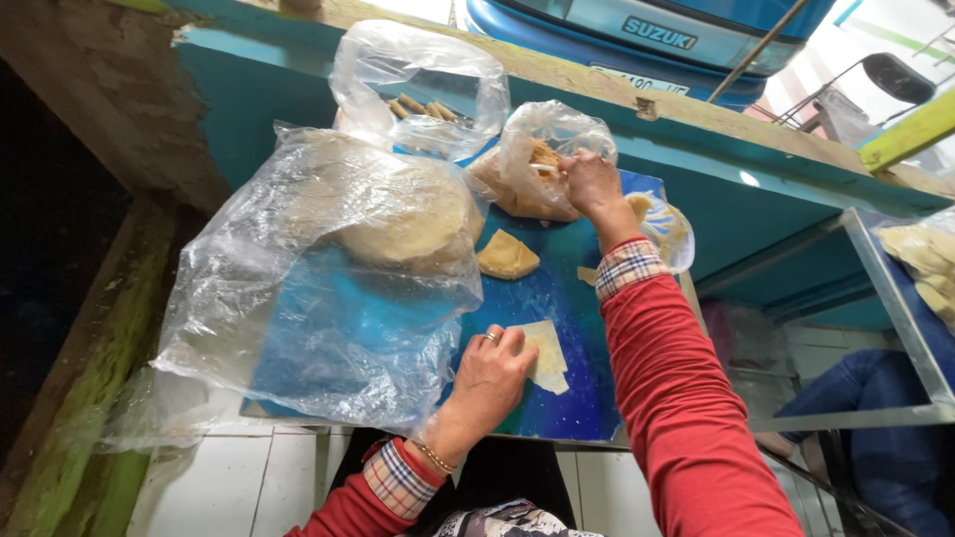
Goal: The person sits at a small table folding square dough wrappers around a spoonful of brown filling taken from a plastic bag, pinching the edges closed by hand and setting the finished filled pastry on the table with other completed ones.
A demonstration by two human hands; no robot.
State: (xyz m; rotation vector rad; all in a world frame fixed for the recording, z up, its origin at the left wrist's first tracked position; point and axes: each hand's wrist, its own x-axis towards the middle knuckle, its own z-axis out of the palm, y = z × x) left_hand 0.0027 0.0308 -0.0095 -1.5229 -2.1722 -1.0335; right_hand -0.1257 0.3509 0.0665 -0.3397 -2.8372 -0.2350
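My left hand (pixel 489 376) rests on a pale folded pastry sheet (pixel 545 356) lying on the blue board (pixel 557 298), fingers pressed on its left edge. My right hand (pixel 589 182) reaches into a small clear plastic bag (pixel 542 149) of yellowish filling and pinches a small utensil there. A filled triangular pastry (pixel 506 255) lies on the board between the two hands. Both arms wear red sleeves with plaid cuffs.
A large clear bag (pixel 328 268) holds a round stack of pale dough sheets at the left. Another bag (pixel 418 89) behind it holds rolled pastries. A turquoise counter wall (pixel 756 199) stands behind. A glass case (pixel 895 298) and someone's blue-jeaned leg (pixel 875 398) are on the right.
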